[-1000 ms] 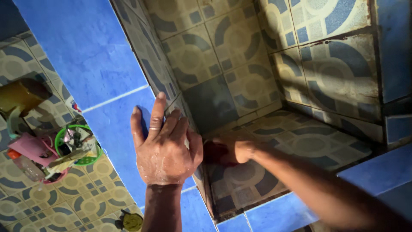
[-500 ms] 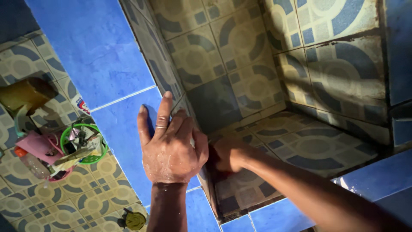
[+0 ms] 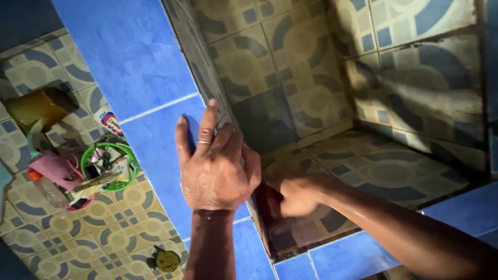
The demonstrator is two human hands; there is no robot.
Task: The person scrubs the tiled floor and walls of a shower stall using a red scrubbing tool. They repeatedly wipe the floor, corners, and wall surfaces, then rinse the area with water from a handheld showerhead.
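So, the left hand [image 3: 218, 168] sits flat in the middle of the frame, wet, fingers spread and draped over the blue-tiled rim [image 3: 150, 88] of a tiled water basin [image 3: 290, 93]. It looks like a brace, weight on the ledge so the person can lean in, with the fingertips curling over the inner edge. There's a ring [image 3: 204, 141] on one finger.

The right hand [image 3: 298, 196] reaches down inside, lower centre of the frame, pressed against the patterned basin floor [image 3: 384, 171] right in the near corner. It looks curled, with something dark reddish [image 3: 270, 199] half hidden just beside it. I honestly can't tell whether the fingers are closed on that or only pushing against the tile. It's blurry and in shadow.

The basin looks empty, with dark grime lines along the grout, heaviest on the wall at the upper right.

Further out, on the bathroom floor [image 3: 119, 238] at the left of the frame, there's a green plastic basket [image 3: 106, 168] stuffed with sachets, a pink container [image 3: 52, 171] touching it, and a brownish-yellow container [image 3: 39, 106] above those. A small dark green floor drain [image 3: 167, 260] sits at the bottom, just left of the forearm.
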